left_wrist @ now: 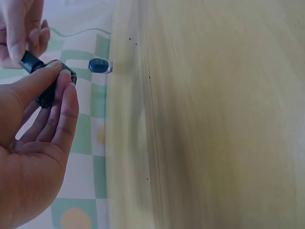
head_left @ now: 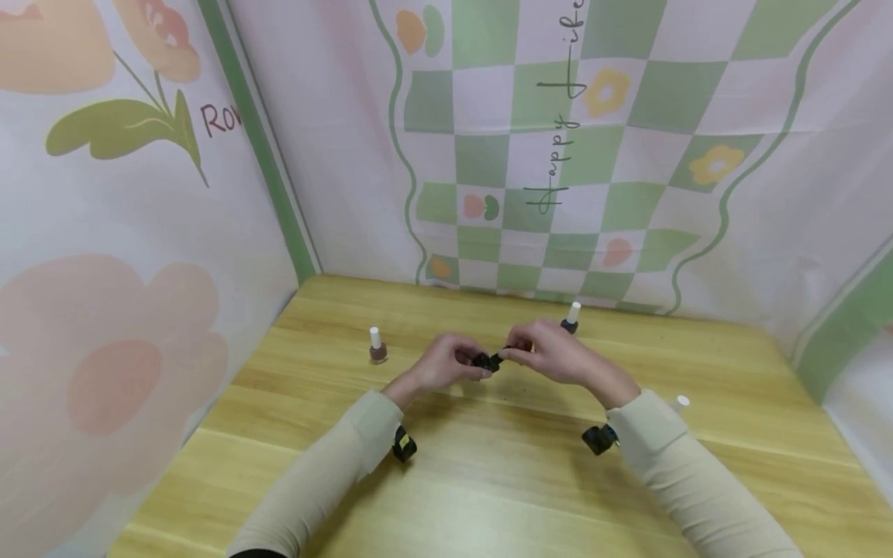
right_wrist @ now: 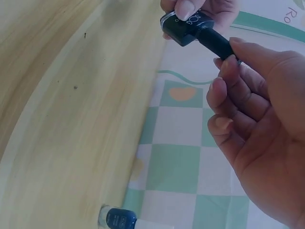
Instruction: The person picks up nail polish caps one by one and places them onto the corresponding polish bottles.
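My left hand (head_left: 446,363) grips the body of a dark nail polish bottle (right_wrist: 188,28) between thumb and fingers, above the wooden table. In the right wrist view the bottle lies tilted, with pale lettering on its side. Thumb and fingertips of my right hand (head_left: 554,353) pinch its long black cap (right_wrist: 217,44). The cap sits in line with the bottle's neck, and both hands meet at it. Just beyond the right hand stands a dark blue nail polish bottle (head_left: 569,325) with a white cap, also visible in the right wrist view.
A mauve-brown nail polish bottle (head_left: 377,352) with a white cap stands left of the hands. Another white cap (head_left: 680,403) shows behind the right sleeve, its lower part hidden. Printed cloth (head_left: 349,194) hangs along the table's back and left edges.
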A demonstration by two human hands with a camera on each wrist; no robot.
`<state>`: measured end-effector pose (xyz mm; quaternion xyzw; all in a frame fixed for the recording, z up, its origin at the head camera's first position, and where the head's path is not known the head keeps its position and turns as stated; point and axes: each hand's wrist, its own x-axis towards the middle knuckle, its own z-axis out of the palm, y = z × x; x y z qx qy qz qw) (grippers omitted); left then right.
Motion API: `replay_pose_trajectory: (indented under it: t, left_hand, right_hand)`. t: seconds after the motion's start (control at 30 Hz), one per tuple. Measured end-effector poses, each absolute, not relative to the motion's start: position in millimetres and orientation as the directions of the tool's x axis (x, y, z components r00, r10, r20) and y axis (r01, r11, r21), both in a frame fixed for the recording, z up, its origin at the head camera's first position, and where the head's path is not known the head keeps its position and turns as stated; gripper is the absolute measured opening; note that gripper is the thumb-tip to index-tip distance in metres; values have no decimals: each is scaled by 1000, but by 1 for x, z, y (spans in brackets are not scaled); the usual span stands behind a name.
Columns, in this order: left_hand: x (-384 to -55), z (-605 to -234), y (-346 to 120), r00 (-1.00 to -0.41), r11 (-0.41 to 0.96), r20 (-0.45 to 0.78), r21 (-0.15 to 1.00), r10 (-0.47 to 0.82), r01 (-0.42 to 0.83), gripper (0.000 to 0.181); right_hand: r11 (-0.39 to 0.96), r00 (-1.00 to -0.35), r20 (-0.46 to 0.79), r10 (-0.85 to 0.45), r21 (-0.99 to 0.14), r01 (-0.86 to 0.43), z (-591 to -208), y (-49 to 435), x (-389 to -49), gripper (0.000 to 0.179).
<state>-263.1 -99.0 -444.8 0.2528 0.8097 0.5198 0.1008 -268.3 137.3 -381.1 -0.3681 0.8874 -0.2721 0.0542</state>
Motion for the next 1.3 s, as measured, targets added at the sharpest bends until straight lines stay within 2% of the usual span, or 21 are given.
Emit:
replay_pose_trajectory:
  t: [0.13,0.33,0.4,0.57,0.8,1.1,1.3]
  left_hand:
    - [-262,-445,-98,-849,324,105,895,517,308,12]
    - [-260,-444,-97,-859,327,95,899,504,291,9]
    - [-260,-443,-97,-862,322,85,906,499,276,8]
    - [-260,-441,-97,-871,325,65,912,487,250,9]
    - [-260,-443,-98,-863,323,86,905,497,276,10]
    - [-261,-443,-96,-850,326,110,892,515,314,10]
    - [-261,-443,-95,-844,325,113,889,524,321,10]
  right_hand:
    - [594,-712,114,-693,-470,-653,-383,137,-269,19]
    - [609,-710,116,-694,-432,-665,-385,139,-269,38]
    - [607,-717,120,-686,-449,-656,-385,140,-269,36]
    - [576,-713,133,-688,-497,-649,-382,141,-269,14]
    - [542,-691,107,-715,-538,-645,-381,141,-269,8]
    - [575,-668,117,-735,-416,-705,-379,139,-267,34]
    - [619,-693,86,-716,-381,-687,-381,138,-267,43]
